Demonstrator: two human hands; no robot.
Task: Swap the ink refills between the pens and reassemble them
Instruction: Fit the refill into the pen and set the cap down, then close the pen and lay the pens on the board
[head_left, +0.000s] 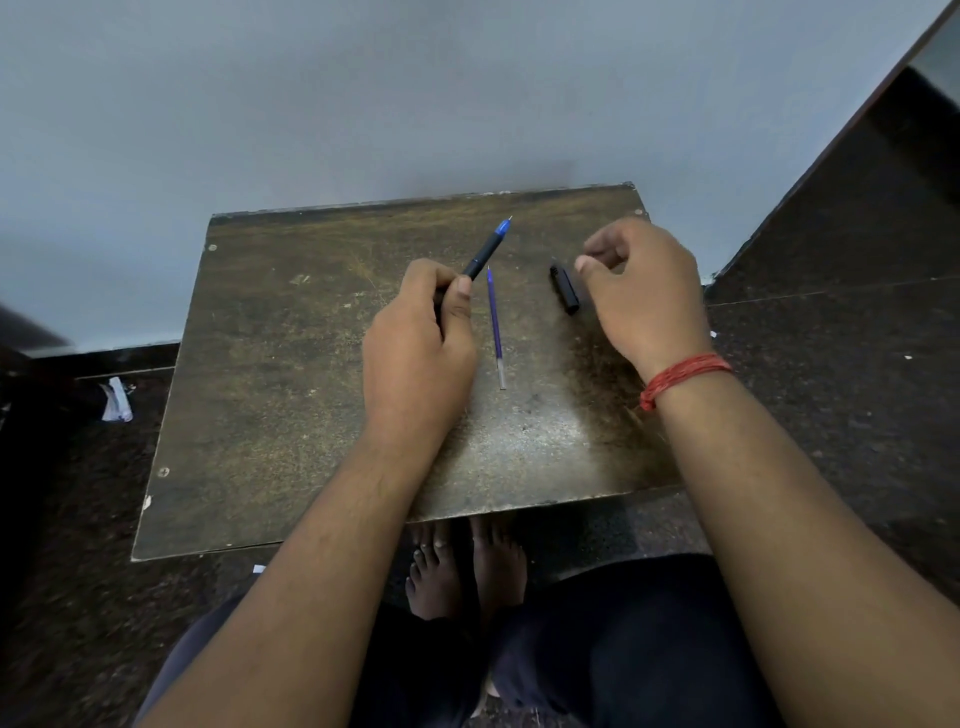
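My left hand (418, 343) grips a black pen (485, 252) with a blue tip cone, its point aimed up and to the right over the worn brown board (291, 364). Just right of that hand a loose blue ink refill (495, 327) lies lengthwise on the board. A short black pen piece (564, 289), cap-like, lies further right. My right hand (641, 291) hovers beside that piece with fingers curled and thumb extended, holding nothing that I can see.
The board sits against a pale wall (363, 104), on a dark speckled floor (831, 389). Crumpled paper (117, 400) lies on the floor at left. My bare feet (467, 566) show below the board's near edge. A red thread band (680, 376) circles my right wrist.
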